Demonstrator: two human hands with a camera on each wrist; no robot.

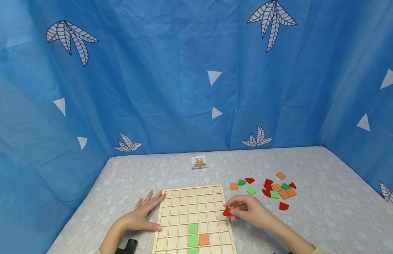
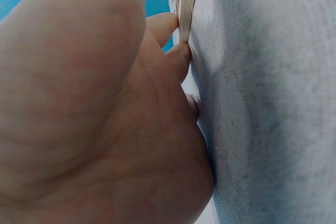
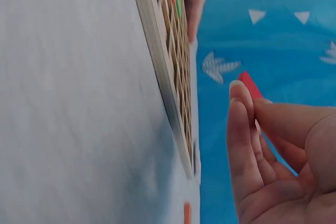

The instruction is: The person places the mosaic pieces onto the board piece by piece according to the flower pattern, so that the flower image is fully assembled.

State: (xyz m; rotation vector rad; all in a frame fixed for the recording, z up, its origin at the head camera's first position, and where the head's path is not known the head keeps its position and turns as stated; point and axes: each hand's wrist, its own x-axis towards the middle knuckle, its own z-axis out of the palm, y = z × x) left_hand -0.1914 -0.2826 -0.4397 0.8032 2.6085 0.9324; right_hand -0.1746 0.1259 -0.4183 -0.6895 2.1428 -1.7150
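Note:
A wooden grid board (image 1: 183,200) lies on the table, with several green square tiles (image 1: 193,228) and one orange square tile (image 1: 204,239) set in its near cells. My left hand (image 1: 137,217) rests at the board's left edge, fingers spread, thumb and fingertips touching the frame. Over the board's right edge, my right hand (image 1: 248,210) pinches a red quarter-circle tile (image 1: 226,212) between thumb and fingers. The right wrist view shows the red tile (image 3: 251,84) held above the board's level, partly hidden by the fingers.
Loose tiles lie right of the board, among them a red fan-shaped tile (image 1: 283,206), a light green square (image 1: 251,190) and an orange square (image 1: 233,186). A small pattern card (image 1: 199,162) sits behind the board. Some black object (image 1: 130,246) is near the left forearm.

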